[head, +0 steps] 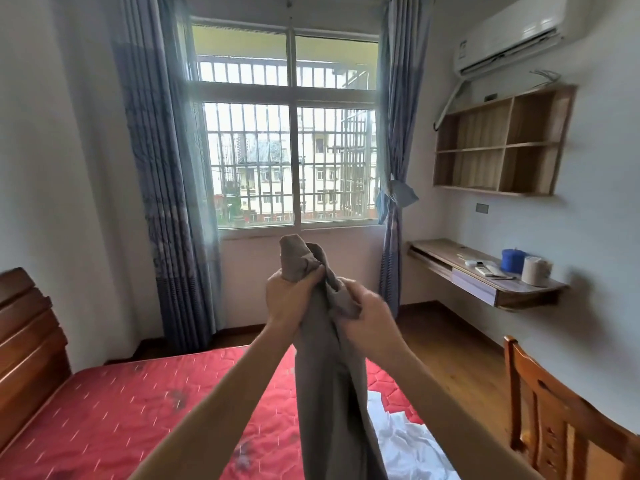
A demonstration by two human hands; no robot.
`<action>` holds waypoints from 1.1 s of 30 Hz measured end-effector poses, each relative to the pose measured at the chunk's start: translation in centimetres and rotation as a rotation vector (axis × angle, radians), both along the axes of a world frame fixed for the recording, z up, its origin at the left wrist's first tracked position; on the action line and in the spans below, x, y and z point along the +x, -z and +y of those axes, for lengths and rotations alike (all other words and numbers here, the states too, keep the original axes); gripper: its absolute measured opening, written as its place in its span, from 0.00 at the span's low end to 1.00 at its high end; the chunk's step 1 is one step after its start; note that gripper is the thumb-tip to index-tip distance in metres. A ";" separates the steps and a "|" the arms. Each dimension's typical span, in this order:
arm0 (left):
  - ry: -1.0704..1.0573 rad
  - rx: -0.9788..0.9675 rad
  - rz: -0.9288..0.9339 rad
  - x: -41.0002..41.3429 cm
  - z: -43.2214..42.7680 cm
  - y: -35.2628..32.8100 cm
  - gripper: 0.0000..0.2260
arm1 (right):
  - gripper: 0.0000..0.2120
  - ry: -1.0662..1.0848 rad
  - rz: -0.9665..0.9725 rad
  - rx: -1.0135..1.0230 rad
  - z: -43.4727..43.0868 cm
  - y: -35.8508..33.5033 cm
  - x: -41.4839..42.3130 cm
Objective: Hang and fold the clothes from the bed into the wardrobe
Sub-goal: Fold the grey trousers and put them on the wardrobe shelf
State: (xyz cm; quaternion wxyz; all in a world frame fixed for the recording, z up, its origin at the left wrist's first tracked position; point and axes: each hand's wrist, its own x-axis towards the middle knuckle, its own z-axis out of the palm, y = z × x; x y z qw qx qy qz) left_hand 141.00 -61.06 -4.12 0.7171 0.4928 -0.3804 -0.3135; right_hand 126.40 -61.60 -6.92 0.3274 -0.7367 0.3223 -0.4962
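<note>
Soft grey garment (332, 375), bunched, hanging; left hand (289, 299) grips top, right hand (367, 315) pinches fold.

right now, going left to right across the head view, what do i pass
wooden headboard → left curtain → left hand → right hand → wall shelf. Both hands grip the grey garment; it overlaps them, so it is left out of the order.

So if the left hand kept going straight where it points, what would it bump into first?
The left hand grips the grey cloth. Beyond that it points toward the window, and the way looks free until there, though depth is hard to judge.
</note>
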 end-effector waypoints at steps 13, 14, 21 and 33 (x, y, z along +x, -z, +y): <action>-0.111 0.014 -0.561 16.4 3.8 -6.6 0.20 | 0.10 0.547 -0.014 -0.086 -5.5 -7.9 -5.0; -0.192 -0.015 -0.678 16.9 3.9 -7.2 0.19 | 0.10 0.551 0.000 -0.119 -5.7 -8.4 -4.9; -0.375 0.077 -1.029 17.4 3.7 -7.7 0.23 | 0.11 0.685 0.270 -0.156 -6.7 -9.0 -2.9; -0.169 0.112 -0.706 8.1 2.5 -9.1 0.14 | 0.05 0.378 0.122 -0.250 0.2 -10.4 6.9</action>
